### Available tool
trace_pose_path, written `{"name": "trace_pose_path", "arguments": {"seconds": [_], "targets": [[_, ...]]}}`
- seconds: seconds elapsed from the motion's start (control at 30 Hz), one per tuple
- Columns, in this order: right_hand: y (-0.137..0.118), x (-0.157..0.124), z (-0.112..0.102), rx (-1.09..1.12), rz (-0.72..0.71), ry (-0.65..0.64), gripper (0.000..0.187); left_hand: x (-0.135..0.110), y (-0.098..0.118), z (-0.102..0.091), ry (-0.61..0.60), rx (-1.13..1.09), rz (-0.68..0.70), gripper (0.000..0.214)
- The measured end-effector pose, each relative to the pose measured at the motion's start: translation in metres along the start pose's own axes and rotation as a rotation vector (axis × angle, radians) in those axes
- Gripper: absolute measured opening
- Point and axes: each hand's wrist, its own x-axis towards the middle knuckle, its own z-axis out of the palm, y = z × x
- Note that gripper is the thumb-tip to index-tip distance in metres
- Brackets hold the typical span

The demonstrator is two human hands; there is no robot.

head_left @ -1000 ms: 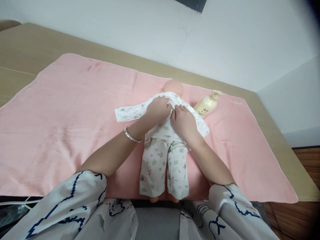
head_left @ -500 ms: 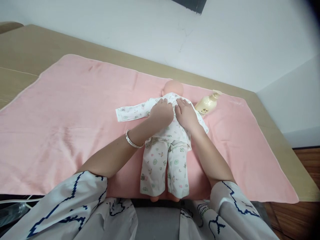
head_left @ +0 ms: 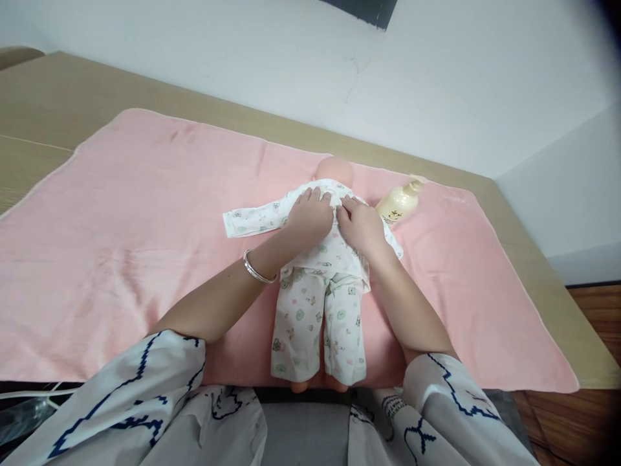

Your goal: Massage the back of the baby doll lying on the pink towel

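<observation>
A baby doll lies lengthwise before me, its smooth bald head away from me and no face showing. It wears a white shirt and matching trousers with small green and pink prints. Both hands rest on the upper part of the shirt, side by side. My left hand, with a silver bangle on the wrist, lies with its fingers spread on the cloth. Beside it my right hand is laid down with fingers slightly bent, nothing visibly held. The doll's feet peek out below the trouser legs.
A pink blanket covers much of the wooden table. Close to the doll's right-hand side, a cream pump bottle lies tilted on the blanket. Behind the table stands a white wall. A cable shows at lower left.
The right hand's fingers have bent more and slid slightly toward me on the shirt. My left hand stays at nearly the same spot. The view has shifted slightly.
</observation>
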Motion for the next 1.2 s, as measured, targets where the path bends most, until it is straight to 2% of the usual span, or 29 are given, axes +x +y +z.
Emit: {"name": "trace_pose_path", "arguments": {"seconds": [0.13,0.23,0.4,0.6,0.77,0.93,1.07,1.2], "targets": [[0.018,0.010,0.010,0.078,-0.016,-0.037,0.052,-0.008,0.013,-0.003,-0.004,-0.007,0.017,0.040],[0.020,0.012,0.015,0.054,-0.006,-0.053,0.057,-0.007,0.014,-0.006,-0.017,-0.032,0.042,0.035],[0.002,0.001,0.011,-0.017,-0.006,-0.047,0.057,0.005,0.000,-0.014,-0.036,-0.074,0.071,0.031],[-0.024,-0.018,0.006,-0.036,0.032,0.019,0.049,0.012,-0.010,-0.001,0.048,-0.115,-0.078,0.030],[-0.005,-0.004,0.011,0.067,0.030,-0.023,0.055,0.007,-0.007,0.017,0.163,-0.147,-0.125,0.041],[0.015,0.010,0.022,0.137,0.028,-0.052,0.062,0.006,-0.005,0.024,0.200,-0.155,-0.138,0.044],[0.013,0.009,0.025,0.125,0.027,-0.048,0.063,0.007,-0.005,0.020,0.168,-0.143,-0.148,0.043],[0.015,0.009,0.019,0.113,0.008,-0.075,0.064,0.001,0.003,0.005,0.074,-0.066,-0.153,0.047]]}}
